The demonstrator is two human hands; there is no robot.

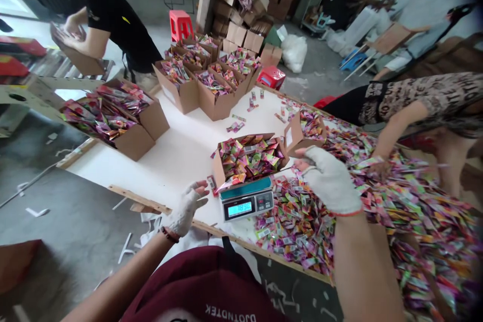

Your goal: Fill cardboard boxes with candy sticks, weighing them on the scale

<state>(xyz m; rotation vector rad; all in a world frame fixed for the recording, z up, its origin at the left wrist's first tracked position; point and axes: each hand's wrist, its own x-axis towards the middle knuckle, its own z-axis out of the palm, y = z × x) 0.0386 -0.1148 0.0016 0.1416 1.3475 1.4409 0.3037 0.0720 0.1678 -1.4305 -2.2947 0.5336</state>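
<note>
A cardboard box (219, 171) full of small colourful packets (251, 156) rests on a digital scale (247, 206) with a lit blue display. My left hand (186, 206), in a white fingertip-less glove, hovers left of the scale, fingers apart and holding nothing. On the other side, my right hand (330, 178) wears a similar glove. Its fingers are stretched toward the box's right side, apart from it, with nothing visible in them. Below that hand spreads a heap of loose packets (298, 221).
Filled boxes (217, 105) stand at the table's far end, others (138, 136) at the left. A smaller part-filled box (296, 136) is beyond my right hand. At right, a co-worker's hand (379, 166) reaches into the packets. A person in black (116, 25) handles a box at far left.
</note>
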